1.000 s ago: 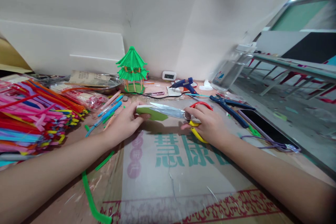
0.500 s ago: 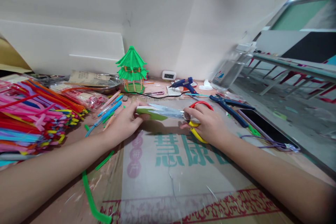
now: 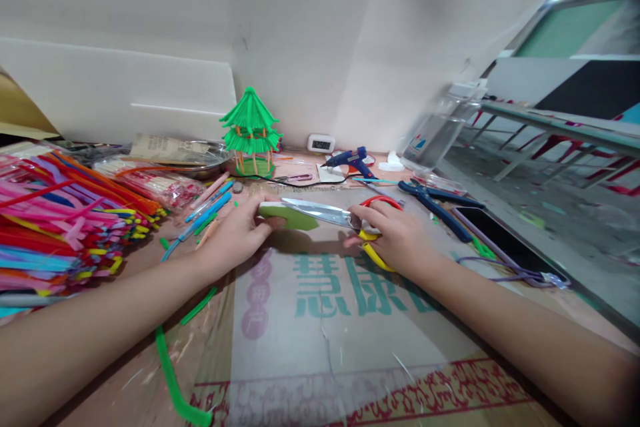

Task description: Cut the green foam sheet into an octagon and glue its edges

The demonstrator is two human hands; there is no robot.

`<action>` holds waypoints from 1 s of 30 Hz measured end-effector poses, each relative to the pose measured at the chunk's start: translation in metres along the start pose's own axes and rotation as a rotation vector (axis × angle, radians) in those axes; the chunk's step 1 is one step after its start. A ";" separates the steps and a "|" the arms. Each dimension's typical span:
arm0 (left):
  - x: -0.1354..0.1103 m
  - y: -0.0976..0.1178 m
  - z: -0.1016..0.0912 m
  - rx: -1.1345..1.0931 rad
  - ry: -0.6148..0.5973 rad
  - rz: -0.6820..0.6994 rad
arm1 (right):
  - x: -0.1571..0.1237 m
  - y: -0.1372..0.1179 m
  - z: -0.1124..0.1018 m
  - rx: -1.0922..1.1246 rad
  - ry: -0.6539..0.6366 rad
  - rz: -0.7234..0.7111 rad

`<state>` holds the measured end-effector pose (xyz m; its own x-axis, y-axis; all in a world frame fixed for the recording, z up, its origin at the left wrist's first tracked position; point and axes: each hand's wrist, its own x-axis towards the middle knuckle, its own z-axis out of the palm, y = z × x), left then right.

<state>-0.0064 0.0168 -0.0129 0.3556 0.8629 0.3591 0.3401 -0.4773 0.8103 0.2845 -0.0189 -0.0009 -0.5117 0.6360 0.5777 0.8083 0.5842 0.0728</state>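
Observation:
My left hand [image 3: 235,232] pinches a flat green piece [image 3: 290,216] with a white edge, holding it just above the cardboard sheet [image 3: 330,327]. My right hand [image 3: 397,237] grips scissors [image 3: 340,217] with red and yellow handles. Their silver blades lie along the top of the green piece, pointing left. Both hands are closed on what they hold.
A big heap of coloured pipe cleaners [image 3: 55,213] fills the left. A green model pavilion [image 3: 251,133], a blue glue gun [image 3: 350,161], blue pliers [image 3: 437,203], a phone [image 3: 505,243] and a small clock [image 3: 321,143] lie behind and to the right. A loose green pipe cleaner [image 3: 173,373] is near the front.
The scissor blades have closed a little and slid slightly left along the green piece. The hands have hardly moved.

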 end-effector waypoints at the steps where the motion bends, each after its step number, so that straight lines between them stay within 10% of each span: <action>1: 0.000 0.000 0.000 -0.007 0.000 0.001 | 0.000 0.000 0.000 0.028 -0.011 0.014; 9: 0.001 0.000 -0.004 0.062 0.025 -0.011 | 0.003 0.004 0.001 0.105 0.040 0.151; 30: -0.005 0.010 -0.001 0.062 -0.006 0.018 | 0.003 -0.002 -0.001 -0.071 0.052 -0.015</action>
<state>-0.0054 0.0077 -0.0063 0.3677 0.8531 0.3703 0.3865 -0.5024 0.7735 0.2812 -0.0188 0.0014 -0.5094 0.5997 0.6172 0.8203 0.5551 0.1377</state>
